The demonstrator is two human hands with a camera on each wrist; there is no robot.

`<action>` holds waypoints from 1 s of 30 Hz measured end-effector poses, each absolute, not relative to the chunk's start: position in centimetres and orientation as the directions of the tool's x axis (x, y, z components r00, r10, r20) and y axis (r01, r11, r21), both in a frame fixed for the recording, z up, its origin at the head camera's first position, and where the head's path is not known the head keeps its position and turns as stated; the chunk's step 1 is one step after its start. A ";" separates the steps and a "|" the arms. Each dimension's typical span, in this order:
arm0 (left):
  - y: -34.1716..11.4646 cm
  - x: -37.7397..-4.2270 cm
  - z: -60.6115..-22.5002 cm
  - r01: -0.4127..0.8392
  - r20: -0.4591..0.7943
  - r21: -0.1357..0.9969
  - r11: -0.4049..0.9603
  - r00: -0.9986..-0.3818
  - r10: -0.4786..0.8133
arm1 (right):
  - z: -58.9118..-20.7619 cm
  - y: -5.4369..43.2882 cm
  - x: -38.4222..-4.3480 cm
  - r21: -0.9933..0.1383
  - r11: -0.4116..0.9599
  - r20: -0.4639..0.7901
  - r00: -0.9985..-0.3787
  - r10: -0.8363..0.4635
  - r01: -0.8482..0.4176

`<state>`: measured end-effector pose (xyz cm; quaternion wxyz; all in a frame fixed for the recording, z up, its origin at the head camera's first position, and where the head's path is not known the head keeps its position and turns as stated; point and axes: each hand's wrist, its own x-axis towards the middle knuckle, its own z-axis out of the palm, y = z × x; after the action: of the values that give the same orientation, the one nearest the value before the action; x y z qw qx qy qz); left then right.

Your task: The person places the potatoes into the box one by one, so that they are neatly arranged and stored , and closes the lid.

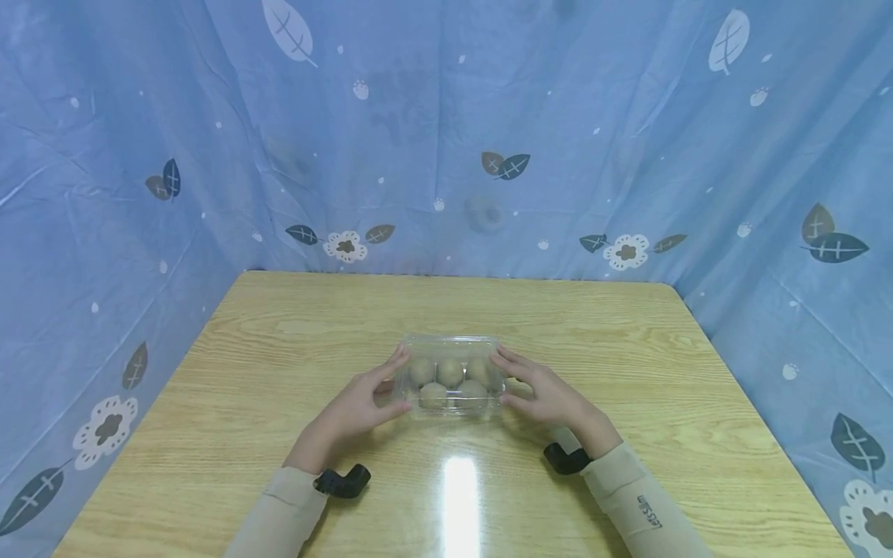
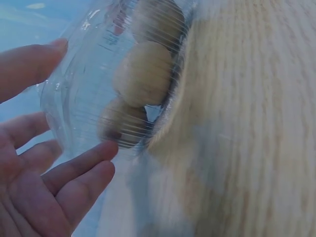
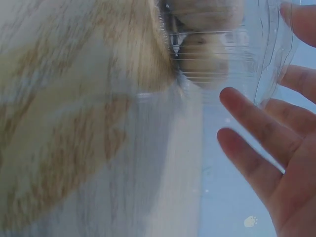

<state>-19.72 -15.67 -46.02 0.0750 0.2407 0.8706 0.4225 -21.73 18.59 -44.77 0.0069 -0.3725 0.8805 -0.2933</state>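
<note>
A clear plastic box (image 1: pixel 452 347) with ridged sides sits on the wooden table, its lid down. Inside lie several round tan balls (image 2: pixel 144 73), some with a darker spot; their exact kind is hard to tell. My left hand (image 1: pixel 359 404) holds the box's left end, thumb at the near side and fingers toward the far side. At the opposite end my right hand (image 1: pixel 547 394) grips it in the same way. In the right wrist view, two lower fingers (image 3: pixel 256 123) stretch alongside the box's end wall.
The light wooden table (image 1: pixel 307 310) spreads around the box, with a bright light reflection near the front. A blue patterned curtain (image 1: pixel 432 93) stands behind and along both sides. Black curved mounts (image 1: pixel 343 482) sit at both sleeve cuffs.
</note>
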 end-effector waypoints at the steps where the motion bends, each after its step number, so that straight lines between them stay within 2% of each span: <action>1: -15.7 -19.7 -46.0 0.348 0.066 0.777 0.525 -0.874 0.481 | -44.8 18.6 -21.7 -0.527 0.545 0.211 -0.722 -0.659 -0.652; 8: -15.7 -19.8 -46.3 0.305 0.029 0.815 0.493 -0.871 0.491 | -44.8 18.6 -21.5 -0.482 0.544 0.243 -0.701 -0.671 -0.687; 18: -15.5 -20.3 -46.5 0.277 -0.016 0.817 0.505 -0.866 0.501 | -44.8 18.8 -21.1 -0.467 0.636 0.158 -0.765 -0.624 -0.615; 30: -15.9 -20.4 -46.6 0.321 0.021 0.796 0.514 -0.863 0.505 | -45.5 19.0 -21.4 -0.525 0.567 0.215 -0.744 -0.633 -0.635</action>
<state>-20.41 -15.92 -46.64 0.1072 0.2391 0.8634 0.4310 -21.43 18.95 -45.48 -0.0013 -0.3581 0.8852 -0.2969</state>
